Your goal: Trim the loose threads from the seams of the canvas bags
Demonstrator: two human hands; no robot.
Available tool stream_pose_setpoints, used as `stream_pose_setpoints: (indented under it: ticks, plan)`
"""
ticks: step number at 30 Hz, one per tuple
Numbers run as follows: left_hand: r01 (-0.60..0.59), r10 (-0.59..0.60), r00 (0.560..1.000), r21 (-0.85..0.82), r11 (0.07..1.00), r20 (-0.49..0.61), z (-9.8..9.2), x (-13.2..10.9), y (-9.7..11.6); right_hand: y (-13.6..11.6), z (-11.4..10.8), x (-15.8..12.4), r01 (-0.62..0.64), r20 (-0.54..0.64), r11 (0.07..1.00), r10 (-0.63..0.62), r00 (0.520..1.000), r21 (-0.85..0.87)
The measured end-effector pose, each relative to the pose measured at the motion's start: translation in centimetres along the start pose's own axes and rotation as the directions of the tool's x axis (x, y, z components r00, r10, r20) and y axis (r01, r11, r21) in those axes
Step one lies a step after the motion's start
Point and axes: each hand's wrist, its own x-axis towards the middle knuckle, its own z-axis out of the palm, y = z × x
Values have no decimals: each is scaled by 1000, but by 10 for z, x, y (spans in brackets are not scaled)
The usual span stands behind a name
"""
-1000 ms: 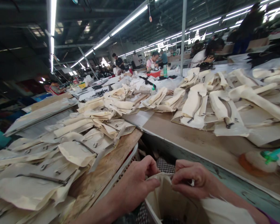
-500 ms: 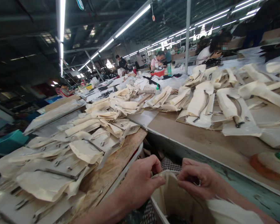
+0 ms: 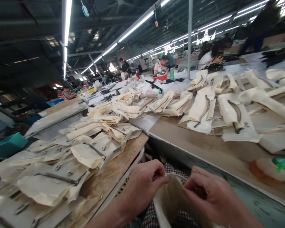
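Observation:
Low in the view, a cream fabric piece (image 3: 167, 198) with an open, rounded upper edge hangs between my hands, over a black-and-white checked cloth (image 3: 150, 217). My left hand (image 3: 144, 183) is closed, thumb and fingers pinching the left side of that edge. On the right side, my right hand (image 3: 207, 191) is closed on the same edge with a bent thumb and forefinger. The fabric's lower part runs out of the picture. Close to my left arm lies a pile of similar cream fabric pieces (image 3: 45, 182) with dark zippers on a wooden board.
More cream pieces (image 3: 201, 109) with zippers cover the brown tabletop (image 3: 178, 133) ahead. A round container with a green-nozzled top (image 3: 273, 169) stands at right. A teal bin (image 3: 9, 144) is at far left, and a white basket (image 3: 123, 185) sits under the board. Several people work further back.
My right hand has shifted slightly and turned at the fabric's edge. The left hand keeps its pinch almost in place. The fabric's opening has changed shape, and the view has tilted a little.

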Motion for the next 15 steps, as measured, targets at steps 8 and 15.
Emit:
stream_pose_setpoints:
  ticks: [8,15]
  plan:
    - [25,-24,1000,33,999,-13,19,18,0,5,20,-7,-133,-166,974,103,981,-182]
    - [-13,14,1000,105,994,-7,20,11,0,1,18,-9,-137,-139,974,112,984,-182]
